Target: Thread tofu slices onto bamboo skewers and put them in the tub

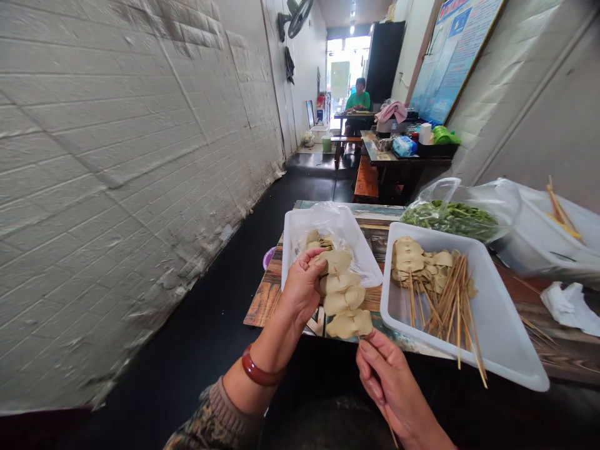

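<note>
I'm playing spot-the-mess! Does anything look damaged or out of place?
Yes. The brick-pattern wall on the left looks damaged: stained and ragged along its bottom edge. On the table, beside the right-hand tray, loose skewers and crumpled white tissue look stray.

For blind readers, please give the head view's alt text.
A left hand holds flat beige pieces on a skewer held below by the right hand. On a table, a left tray and a right tray with many skewers hold similar pieces.

two hands (302, 287) (387, 372), one held skewer (344, 301), two shallow trays (289, 244) (504, 337); one bracelet (257, 372), one fan (299, 19)
</note>
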`<action>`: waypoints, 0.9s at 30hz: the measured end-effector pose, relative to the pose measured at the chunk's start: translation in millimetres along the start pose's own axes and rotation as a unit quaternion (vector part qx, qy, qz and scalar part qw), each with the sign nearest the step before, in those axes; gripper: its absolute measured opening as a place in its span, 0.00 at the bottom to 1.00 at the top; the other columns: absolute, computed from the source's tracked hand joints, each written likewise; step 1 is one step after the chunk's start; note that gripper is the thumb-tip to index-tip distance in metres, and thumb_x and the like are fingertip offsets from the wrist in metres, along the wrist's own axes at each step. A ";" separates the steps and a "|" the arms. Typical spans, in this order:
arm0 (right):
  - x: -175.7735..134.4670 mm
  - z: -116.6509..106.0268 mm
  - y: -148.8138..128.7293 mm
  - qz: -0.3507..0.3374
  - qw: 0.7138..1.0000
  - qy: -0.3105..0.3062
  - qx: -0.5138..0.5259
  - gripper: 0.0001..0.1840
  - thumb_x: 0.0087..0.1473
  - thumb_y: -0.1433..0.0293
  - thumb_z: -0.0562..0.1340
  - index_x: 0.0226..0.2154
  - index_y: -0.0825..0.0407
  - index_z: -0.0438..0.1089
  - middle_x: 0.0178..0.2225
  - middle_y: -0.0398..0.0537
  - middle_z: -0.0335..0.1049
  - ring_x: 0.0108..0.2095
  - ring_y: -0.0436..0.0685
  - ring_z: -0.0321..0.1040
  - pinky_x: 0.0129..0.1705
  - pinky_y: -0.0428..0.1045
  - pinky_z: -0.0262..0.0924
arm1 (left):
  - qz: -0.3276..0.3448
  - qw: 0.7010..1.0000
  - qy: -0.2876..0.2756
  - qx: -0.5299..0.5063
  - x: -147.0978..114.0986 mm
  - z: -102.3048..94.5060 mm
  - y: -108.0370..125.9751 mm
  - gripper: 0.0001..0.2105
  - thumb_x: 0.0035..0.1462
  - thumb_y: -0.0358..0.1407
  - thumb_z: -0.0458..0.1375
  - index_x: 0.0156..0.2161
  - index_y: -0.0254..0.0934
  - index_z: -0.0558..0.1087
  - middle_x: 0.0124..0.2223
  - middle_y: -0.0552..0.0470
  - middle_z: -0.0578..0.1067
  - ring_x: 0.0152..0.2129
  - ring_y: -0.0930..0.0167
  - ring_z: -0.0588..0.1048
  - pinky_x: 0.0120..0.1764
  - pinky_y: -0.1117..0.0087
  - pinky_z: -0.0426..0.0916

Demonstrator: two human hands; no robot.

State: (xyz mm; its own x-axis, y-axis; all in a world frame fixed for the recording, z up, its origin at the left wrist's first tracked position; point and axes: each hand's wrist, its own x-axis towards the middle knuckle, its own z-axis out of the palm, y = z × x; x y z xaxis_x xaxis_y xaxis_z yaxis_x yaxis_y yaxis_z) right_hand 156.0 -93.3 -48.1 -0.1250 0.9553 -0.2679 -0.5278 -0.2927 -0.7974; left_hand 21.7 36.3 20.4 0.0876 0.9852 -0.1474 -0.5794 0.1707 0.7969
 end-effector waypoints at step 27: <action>1.1 -0.9 -1.7 0.013 1.000 0.001 -0.015 0.15 0.54 0.58 0.67 0.32 0.52 0.65 0.17 0.33 0.61 0.11 0.39 0.43 0.11 0.37 0.34 | 0.028 0.999 0.008 0.016 2.5 1.9 -3.2 0.20 0.38 0.33 0.71 0.39 0.35 0.72 0.30 0.54 0.76 0.25 0.74 0.73 0.29 0.75 0.66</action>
State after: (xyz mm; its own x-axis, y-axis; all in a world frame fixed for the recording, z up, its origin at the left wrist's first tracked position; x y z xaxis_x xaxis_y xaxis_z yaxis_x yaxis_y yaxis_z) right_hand 157.5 -91.8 -47.4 -0.1366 0.9472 -0.2899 -0.4997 -0.3186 -0.8055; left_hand 25.3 38.2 18.6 0.0425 0.9928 -0.1116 -0.5564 0.1163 0.8227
